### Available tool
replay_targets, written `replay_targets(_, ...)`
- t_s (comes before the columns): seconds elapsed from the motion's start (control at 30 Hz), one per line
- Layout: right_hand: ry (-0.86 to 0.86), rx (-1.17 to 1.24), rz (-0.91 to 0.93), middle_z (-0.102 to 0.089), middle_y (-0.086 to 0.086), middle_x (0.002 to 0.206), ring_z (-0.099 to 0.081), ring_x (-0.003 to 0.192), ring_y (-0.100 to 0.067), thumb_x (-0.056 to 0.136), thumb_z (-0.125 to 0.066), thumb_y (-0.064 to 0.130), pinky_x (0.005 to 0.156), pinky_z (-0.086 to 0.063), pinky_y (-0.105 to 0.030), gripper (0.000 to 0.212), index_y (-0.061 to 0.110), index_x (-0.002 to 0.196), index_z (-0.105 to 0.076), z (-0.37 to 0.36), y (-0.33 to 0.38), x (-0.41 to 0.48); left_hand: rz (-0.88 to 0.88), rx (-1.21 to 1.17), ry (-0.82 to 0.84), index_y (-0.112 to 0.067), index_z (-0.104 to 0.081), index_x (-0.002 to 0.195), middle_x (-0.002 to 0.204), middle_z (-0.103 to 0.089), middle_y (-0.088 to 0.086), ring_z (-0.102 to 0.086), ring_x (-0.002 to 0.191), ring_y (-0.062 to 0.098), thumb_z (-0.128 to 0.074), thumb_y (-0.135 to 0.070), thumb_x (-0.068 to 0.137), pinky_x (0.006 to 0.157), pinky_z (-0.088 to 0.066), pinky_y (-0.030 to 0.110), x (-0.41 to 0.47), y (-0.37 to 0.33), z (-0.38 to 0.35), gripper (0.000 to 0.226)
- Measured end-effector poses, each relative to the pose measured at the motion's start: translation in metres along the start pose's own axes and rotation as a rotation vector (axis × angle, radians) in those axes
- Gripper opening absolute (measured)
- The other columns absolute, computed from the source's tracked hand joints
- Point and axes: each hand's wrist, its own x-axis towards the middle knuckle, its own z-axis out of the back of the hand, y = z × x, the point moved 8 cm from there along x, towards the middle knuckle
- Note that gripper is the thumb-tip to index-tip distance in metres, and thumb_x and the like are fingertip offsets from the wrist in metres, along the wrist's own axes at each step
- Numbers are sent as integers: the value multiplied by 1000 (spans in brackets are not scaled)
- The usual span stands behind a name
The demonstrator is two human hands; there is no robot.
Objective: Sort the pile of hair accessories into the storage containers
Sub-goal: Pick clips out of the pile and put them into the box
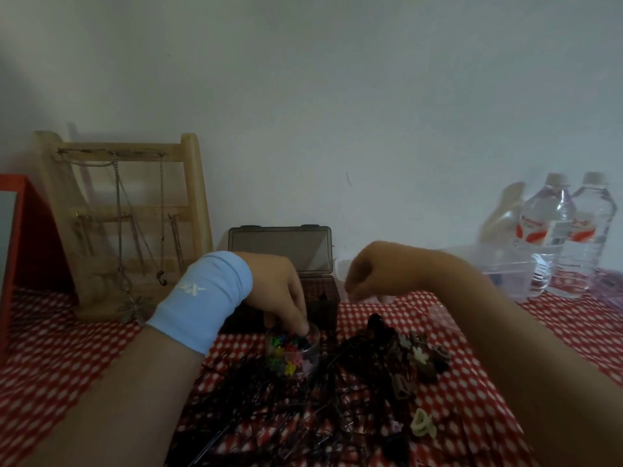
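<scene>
— Where is the left hand?
— Fingertips down in the small clear jar of coloured clips; whether they pinch one, I cannot tell.
— The right hand?
— Curled above the tablecloth; blurred, grasp unclear; the pile of dark pins and clips lies beside the jar.

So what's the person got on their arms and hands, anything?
No gloves on either. Just behind the left hand sits a wide, light-blue stretch wristband with a small white logo printed on it. The right hand and its forearm carry nothing: no sleeve, band or watch in view.
</scene>
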Motion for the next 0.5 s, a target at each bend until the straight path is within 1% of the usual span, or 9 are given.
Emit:
replay_targets(0.03, 110, -98, -43, -71, 17, 97, -66, 84, -2, 83, -79, 35, 85, -49, -24, 24, 29, 106, -75, -7, -6, -4, 22, 28, 32, -31, -78, 95, 76, -71, -21, -68, 71, 4, -78, -44, 76, 81, -47, 22, 0, -1, -4, 23)
replay_targets(0.1, 259, -232, -104, -69, 17, 105, -65, 101, -7, 76, -84, 38, 95, -47, -32, 33, 38, 107, -74, -20, -15, -8, 33, 68, 48, -33, -75, 103, 77, -69, -26, -69, 80, 5, -80, -45, 74, 88, -49, 24, 0, -4, -6, 31)
replay_targets(0.17, 290, -280, -107, -66, 17, 111, -63, 108, -10, 72, -86, 40, 98, -48, -36, 38, 42, 108, -73, -29, -17, -4, 1, 47, 11, -35, -71, 109, 91, -71, -20, -70, 89, 8, -79, -45, 75, 91, -49, 26, 1, -9, -3, 36)
replay_targets(0.2, 285, -282, -97, -65, 17, 111, -61, 109, -11, 72, -86, 40, 98, -48, -36, 38, 42, 108, -73, -31, -16, -2, -28, 16, -27, -35, -71, 109, 94, -72, -17, -70, 88, 7, -79, -43, 77, 90, -50, 26, 1, -12, 0, 34)
replay_targets(0.27, 289, -283, -77, -65, 18, 111, -60, 106, -11, 73, -85, 43, 97, -48, -36, 37, 40, 107, -74, -34, -15, 2, -98, -48, -131, -33, -72, 102, 89, -72, -16, -68, 79, 4, -77, -39, 80, 83, -51, 23, 3, -18, 7, 23)
replay_targets(0.3, 297, -283, -71, -66, 17, 111, -60, 105, -11, 73, -84, 45, 96, -48, -36, 35, 40, 107, -73, -35, -15, 3, -128, -70, -184, -33, -73, 100, 87, -71, -16, -67, 78, 3, -76, -37, 81, 80, -51, 22, 4, -22, 10, 19)
replay_targets(0.37, 318, -282, -75, -69, 14, 110, -62, 103, -12, 73, -83, 48, 96, -51, -38, 34, 39, 104, -73, -39, -15, 4, -162, -99, -261, -31, -73, 99, 88, -70, -16, -66, 82, 4, -75, -34, 83, 78, -50, 21, 7, -25, 13, 16)
replay_targets(0.43, 332, -276, -82, -72, 11, 107, -65, 100, -13, 72, -82, 50, 95, -53, -39, 35, 36, 104, -74, -44, -16, 5, -173, -100, -293, -29, -73, 101, 90, -69, -15, -65, 83, 2, -73, -33, 85, 76, -49, 19, 12, -28, 11, 16)
replay_targets(0.5, 302, -268, -66, -72, 13, 102, -65, 97, -11, 74, -81, 48, 94, -53, -37, 31, 35, 102, -75, -42, -15, 6, -183, -90, -307, -28, -72, 102, 87, -65, -19, -61, 75, -8, -72, -34, 85, 67, -44, 10, 16, -30, 7, 18)
